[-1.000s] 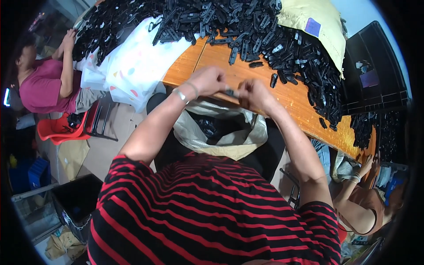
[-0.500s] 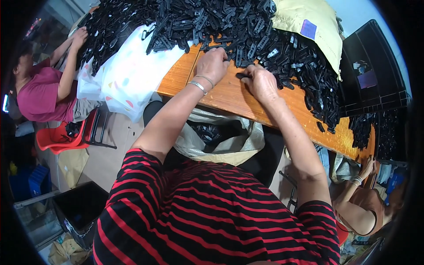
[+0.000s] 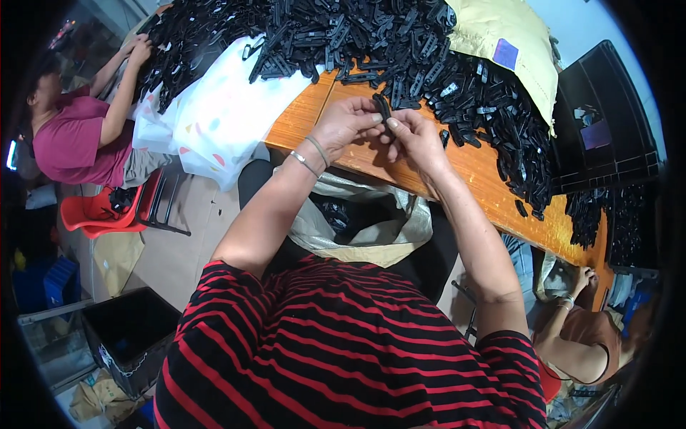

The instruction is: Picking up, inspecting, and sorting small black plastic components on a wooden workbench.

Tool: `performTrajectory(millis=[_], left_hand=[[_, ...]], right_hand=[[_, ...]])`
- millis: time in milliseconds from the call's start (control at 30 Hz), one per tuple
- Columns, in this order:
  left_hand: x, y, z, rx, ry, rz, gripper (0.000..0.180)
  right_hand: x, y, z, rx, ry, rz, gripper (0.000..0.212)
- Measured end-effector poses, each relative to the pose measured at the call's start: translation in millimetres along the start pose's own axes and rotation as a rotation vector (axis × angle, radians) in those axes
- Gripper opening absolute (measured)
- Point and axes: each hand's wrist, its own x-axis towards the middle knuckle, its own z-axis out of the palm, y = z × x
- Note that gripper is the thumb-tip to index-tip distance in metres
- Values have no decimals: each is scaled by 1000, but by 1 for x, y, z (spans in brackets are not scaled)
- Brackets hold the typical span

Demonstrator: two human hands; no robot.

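Note:
Between my two hands, just above the near edge of the wooden table (image 3: 294,119), is a slim black plastic piece (image 3: 383,107), tilted with one end up. My left hand (image 3: 344,123) pinches it from the left with thumb and fingertips. From the right, the thumb of my right hand (image 3: 417,141) presses against the same piece, its fingers curled behind. A large heap of similar black plastic parts (image 3: 357,32) covers the far side of the table, close beyond my fingertips. Whether the piece is one part or two joined parts I cannot tell.
An open woven sack (image 3: 336,247) hangs at my lap below the table edge. White plastic sheeting (image 3: 221,107) lies left; a yellowish sack (image 3: 500,36) and black bin (image 3: 607,121) stand right. Co-workers sit left (image 3: 78,143) and right (image 3: 586,336). An open black crate (image 3: 132,336) is lower left.
My hands were apart at the heap's edge, the right with a small black piece. Now they have come together around a black plastic piece, raised nearer to me.

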Motion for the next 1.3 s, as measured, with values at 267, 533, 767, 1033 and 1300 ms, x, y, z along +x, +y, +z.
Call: performTrajectory(millis=[267,533,767,1033,1300], left_hand=[[9,12,6,217,-13,3,19],[28,-6,2,745,74,198,14],[29,-9,0,911,107,280,16],[24,-12,0,944,148,247,18],[23,-8,0,957,124,257,19]], right_hand=[[7,14,-24,-248,95,48,19],[14,24,-22,-295,115,114,20],[14,19,-21,-399,103,124,22],[12,15,-17,-361,73,130,23],[6,10,-13,-390,103,132,24]])
